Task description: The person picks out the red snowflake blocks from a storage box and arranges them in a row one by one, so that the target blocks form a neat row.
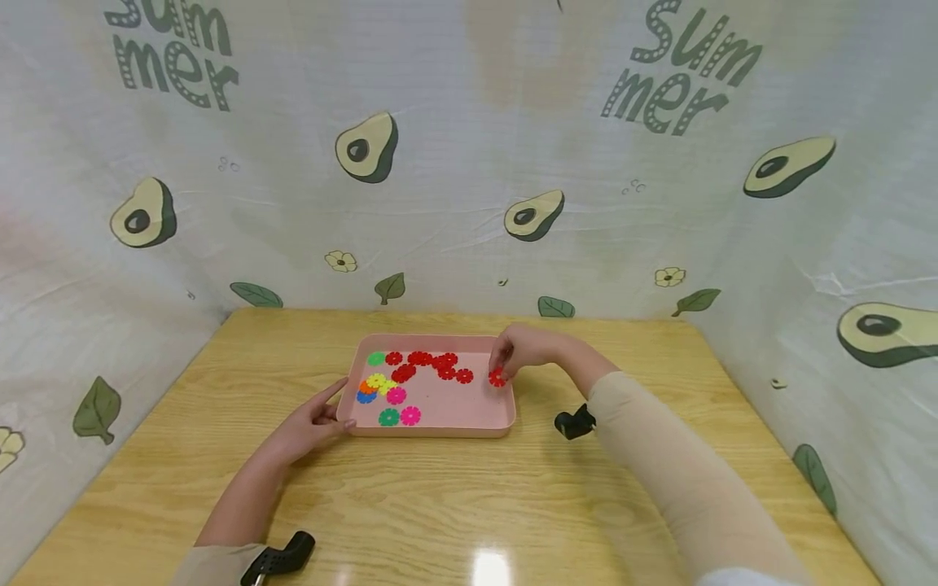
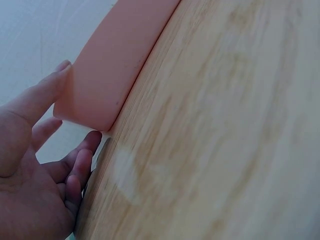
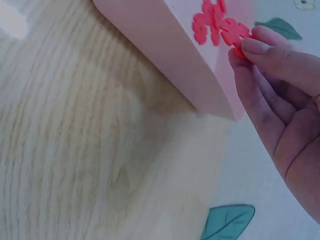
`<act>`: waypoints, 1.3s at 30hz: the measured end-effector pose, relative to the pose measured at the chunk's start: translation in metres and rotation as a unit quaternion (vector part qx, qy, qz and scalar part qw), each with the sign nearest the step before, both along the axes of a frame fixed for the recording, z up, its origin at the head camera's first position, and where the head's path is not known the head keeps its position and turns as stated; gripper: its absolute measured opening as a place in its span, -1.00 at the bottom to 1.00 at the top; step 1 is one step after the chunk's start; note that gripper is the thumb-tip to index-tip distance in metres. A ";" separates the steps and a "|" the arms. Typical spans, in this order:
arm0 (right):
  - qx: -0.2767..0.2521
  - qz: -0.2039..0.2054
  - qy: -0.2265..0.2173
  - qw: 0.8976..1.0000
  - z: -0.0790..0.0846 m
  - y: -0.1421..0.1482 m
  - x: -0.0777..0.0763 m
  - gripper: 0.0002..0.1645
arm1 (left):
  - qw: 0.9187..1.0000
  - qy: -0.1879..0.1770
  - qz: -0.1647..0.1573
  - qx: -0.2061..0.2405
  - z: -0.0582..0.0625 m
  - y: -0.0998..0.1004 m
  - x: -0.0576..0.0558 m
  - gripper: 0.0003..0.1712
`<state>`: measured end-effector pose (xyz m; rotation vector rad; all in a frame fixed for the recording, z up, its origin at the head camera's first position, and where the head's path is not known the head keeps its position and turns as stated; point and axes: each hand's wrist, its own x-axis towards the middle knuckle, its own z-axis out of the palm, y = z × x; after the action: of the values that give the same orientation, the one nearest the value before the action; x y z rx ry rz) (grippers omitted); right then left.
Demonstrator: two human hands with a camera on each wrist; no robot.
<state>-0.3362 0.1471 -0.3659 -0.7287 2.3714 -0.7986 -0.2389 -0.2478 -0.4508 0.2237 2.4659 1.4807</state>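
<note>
A pink tray (image 1: 447, 407) on the wooden table holds several notched, flower-shaped plastic building discs. My left hand (image 1: 311, 423) holds the tray's near left corner, thumb at the front rim and index finger along the left side; its other fingers are curled below. Over the tray's right end, my right hand (image 1: 522, 348) pinches a red disc (image 3: 235, 32) between thumb and fingers. Several red discs (image 1: 421, 358) form a curved row from the tray's back left toward the middle. At the left lie yellow discs (image 1: 376, 380), a blue disc (image 1: 366, 397) and a pink disc (image 1: 410, 415).
A light green disc (image 1: 376, 358) lies at the tray's back left, a darker green disc (image 1: 389, 417) near its front. The wooden table (image 1: 440, 505) extends around the tray. Behind it hangs a white cloth (image 1: 454, 163) printed with avocados and leaves.
</note>
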 end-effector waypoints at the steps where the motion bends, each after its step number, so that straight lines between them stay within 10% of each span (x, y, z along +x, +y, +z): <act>1: -0.003 -0.008 -0.002 1.000 0.001 0.004 -0.001 -0.82 | 1.000 -0.001 0.001 0.000 0.000 0.000 0.000 -0.02; 15: -0.008 -0.071 0.019 0.997 0.005 0.045 -0.006 -0.74 | 1.000 0.002 -0.004 0.006 -0.002 -0.002 0.001 -0.01; 39: -0.012 -0.079 -0.003 0.997 -0.043 0.049 -0.017 -0.76 | 1.000 0.006 -0.007 0.004 -0.002 -0.002 -0.001 -0.02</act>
<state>-0.3530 0.1961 -0.4092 -0.5508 2.4405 -0.8948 -0.2399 -0.2502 -0.4526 0.2522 2.4627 1.4883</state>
